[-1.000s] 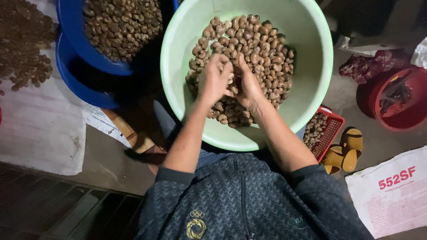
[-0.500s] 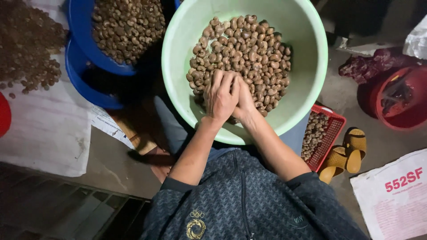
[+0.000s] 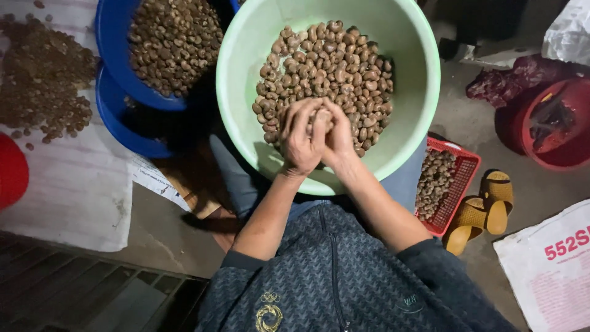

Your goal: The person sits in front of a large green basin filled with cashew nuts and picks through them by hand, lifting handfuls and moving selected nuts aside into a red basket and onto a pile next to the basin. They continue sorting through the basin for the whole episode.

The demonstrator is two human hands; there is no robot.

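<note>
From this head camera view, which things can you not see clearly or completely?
- What the left hand and right hand hold between them: the closed fingers hide it.
- Bottom of the green basin: covered by brown nuts.
- Lower blue basin: mostly hidden under the upper one.
- Red tub and white sack: cut by the right edge.

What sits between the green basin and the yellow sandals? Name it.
In the head view, a red basket of nuts stands on the floor between the green basin and the yellow sandals.
</note>
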